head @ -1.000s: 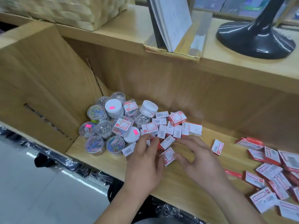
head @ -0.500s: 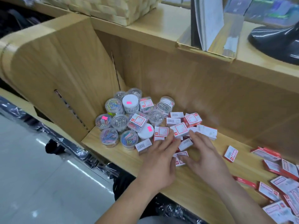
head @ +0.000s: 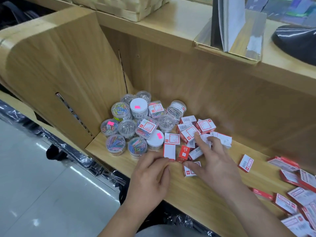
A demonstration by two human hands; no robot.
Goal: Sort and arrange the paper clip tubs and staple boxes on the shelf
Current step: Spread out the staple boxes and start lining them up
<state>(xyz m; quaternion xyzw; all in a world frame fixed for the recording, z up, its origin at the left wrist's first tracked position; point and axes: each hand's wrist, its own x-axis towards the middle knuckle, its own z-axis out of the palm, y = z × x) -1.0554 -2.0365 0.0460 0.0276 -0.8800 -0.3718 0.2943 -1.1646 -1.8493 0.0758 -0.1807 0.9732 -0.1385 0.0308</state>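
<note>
The shelf [head: 196, 199] is a deep wooden bay, closed on the left by a tall side panel [head: 59, 74] and behind by a back wall [head: 222, 93], with its front edge running on a slant from the panel's foot down to the lower right. Above the wall a ledge [head: 171, 26] carries a basket [head: 130, 7] and a black base [head: 295, 43]. The tubs [head: 131, 127] are packed upright into the left rear corner, the outer ones just beside the panel and the front ones near the shelf's edge. Touching them on the right is a loose pile of boxes [head: 203, 127], some flat, some on edge. A heap [head: 297, 190] of more boxes lies at the far right, several at the front edge. Between pile and heap the wood is bare except for a lone box [head: 246, 163], and a bare strip runs along the front under both wrists. The right hand [head: 213, 161] lies over the pile with fingers spread, forefinger tip on one box and thumb on a flat box [head: 189, 171]. The left hand [head: 148, 178], fingers curled, pinches the near end of a white-faced box [head: 169, 151] just in front of the tubs.
</note>
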